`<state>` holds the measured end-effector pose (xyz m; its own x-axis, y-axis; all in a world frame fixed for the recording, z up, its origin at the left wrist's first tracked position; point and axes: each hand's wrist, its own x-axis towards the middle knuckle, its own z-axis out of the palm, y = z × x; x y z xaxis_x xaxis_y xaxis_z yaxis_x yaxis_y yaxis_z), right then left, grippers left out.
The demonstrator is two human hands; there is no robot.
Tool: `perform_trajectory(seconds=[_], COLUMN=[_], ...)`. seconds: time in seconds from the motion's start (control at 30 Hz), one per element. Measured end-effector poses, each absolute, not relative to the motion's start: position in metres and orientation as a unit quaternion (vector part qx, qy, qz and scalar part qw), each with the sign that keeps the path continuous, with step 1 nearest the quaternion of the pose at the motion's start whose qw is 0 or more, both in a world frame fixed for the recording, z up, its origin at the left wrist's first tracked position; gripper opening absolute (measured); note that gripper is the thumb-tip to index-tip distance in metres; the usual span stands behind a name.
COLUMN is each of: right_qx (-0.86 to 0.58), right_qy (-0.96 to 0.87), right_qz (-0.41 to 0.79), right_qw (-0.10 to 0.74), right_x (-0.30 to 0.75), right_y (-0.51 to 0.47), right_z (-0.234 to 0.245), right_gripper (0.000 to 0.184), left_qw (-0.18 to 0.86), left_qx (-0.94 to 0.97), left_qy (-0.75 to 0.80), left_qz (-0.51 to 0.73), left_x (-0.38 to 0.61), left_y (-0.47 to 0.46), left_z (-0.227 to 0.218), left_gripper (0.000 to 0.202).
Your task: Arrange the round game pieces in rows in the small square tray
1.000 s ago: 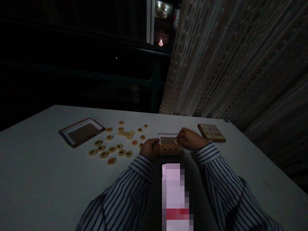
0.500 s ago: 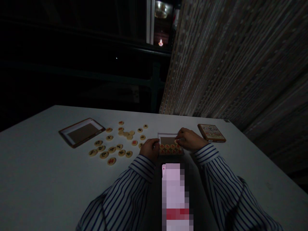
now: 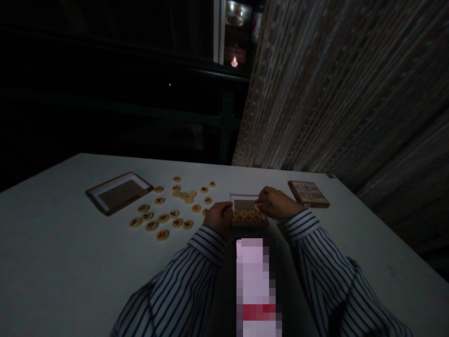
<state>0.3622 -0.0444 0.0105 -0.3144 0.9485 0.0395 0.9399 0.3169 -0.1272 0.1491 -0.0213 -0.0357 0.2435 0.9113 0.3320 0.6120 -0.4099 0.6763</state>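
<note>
one red-marked disc touches the right hand

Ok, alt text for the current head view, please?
The right hand touches a round piece in a small box of red-marked pieces; the left hand is at the box's left side. Loose pieces lie left, near an open tray; an illustrated box lies right, a lit screen nearer.

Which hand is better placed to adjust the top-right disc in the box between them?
Right, probably: the right hand is already at that disc, while the left hand is at the box's left edge.
</note>
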Motion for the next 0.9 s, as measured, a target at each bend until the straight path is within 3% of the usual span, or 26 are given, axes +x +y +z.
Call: perform_trajectory(seconds=[0.9], right_qx=[-0.596], right_qy=[-0.801], right_qz=[0.037], right_qw=[0.035], right_x=[0.3554], right_y=[-0.0465], right_z=[0.0161], right_gripper=[0.027], left_qw=[0.232], left_qx=[0.758], left_qy=[0.506], left_qz=[0.34], left_x=[0.1496], left_y=[-0.0203], left_z=[-0.0349], left_gripper=[0.024])
